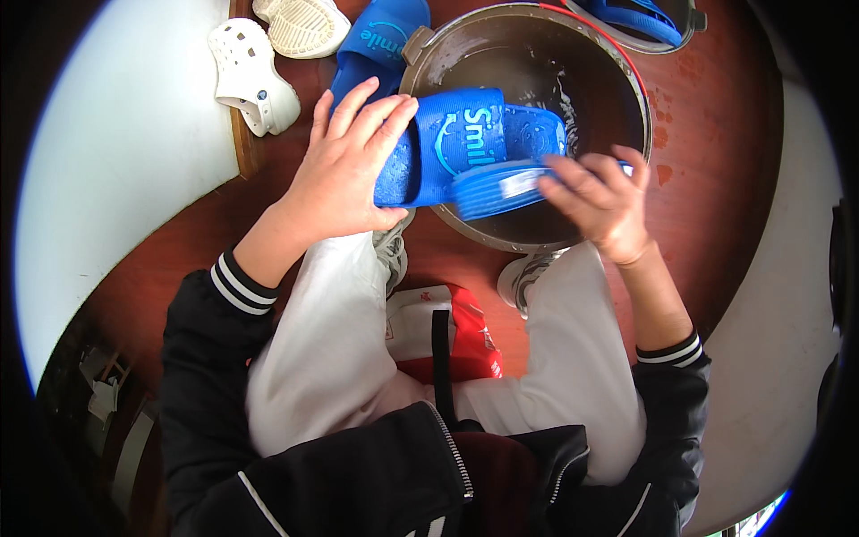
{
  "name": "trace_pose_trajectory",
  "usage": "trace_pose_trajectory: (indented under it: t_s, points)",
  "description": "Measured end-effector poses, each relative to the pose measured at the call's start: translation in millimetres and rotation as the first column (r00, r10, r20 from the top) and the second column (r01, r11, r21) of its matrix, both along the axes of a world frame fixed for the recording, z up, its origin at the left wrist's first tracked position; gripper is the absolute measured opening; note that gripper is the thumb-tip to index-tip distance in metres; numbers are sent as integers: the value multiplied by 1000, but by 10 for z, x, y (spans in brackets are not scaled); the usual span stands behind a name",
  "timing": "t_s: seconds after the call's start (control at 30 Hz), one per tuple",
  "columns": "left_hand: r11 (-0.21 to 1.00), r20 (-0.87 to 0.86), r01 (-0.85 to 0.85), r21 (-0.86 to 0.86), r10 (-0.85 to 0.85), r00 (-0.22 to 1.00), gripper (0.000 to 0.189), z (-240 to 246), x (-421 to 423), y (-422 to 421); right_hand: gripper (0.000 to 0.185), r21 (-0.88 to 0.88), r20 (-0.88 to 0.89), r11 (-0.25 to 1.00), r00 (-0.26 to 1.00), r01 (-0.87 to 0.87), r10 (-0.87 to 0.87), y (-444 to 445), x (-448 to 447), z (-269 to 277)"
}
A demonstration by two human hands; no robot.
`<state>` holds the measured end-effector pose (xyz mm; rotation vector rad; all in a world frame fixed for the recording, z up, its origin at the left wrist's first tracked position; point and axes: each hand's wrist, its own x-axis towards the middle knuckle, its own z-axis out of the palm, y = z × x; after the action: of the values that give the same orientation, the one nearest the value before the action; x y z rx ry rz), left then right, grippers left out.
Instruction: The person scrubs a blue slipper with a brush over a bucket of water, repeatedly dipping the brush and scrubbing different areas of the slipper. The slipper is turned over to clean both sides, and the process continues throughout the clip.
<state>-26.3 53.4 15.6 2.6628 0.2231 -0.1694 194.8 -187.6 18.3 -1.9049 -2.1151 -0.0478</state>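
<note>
My left hand (pixel 359 158) grips a wet blue slide sandal (pixel 460 117) by one end, thumb below and fingers over the top. The sandal lies sideways over the near left rim of a brown bucket (pixel 470 235) that holds water. Its strap bears light-blue writing and a curved arrow. In my right hand (pixel 600 201) is a blue brush-like tool (pixel 493 191) with ridged sides and a pale patch, blurred. This tool overlaps the near edge of the strap; whether it touches the sandal, I cannot tell.
Another blue slide sandal (pixel 379 40) lies left of the bucket, near white clogs (pixel 251 74). Beyond the bucket, a second vessel (pixel 694 23) holds blue footwear. Water spots mark the reddish floor (pixel 704 134). A red and white bag (pixel 429 335) lies between my legs.
</note>
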Motion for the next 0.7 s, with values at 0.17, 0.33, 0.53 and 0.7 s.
trace_pose_trajectory:
  t_s: [0.17, 0.33, 0.53, 0.7]
  points:
    - [1000, 1, -16, -7, 16, 1000, 115, -28, -1, -28, 34, 88, -5, 996, 1000, -13, 13, 26, -35, 22]
    - [1000, -10, -16, -13, 16, 1000, 115, -11, -14, -20, 32, -44, -59, 999, 998, -30, 28, 38, 31, -52]
    - [997, 20, -29, -77, 30, 999, 109, -135, -90, 44, 29, -48, -39, 982, 982, 183, -184, -286, 504, -169]
    - [996, 46, -4, -89, 8, 999, 108, -196, -113, 74, 27, -131, -78, 991, 997, -30, 20, 120, 100, -233]
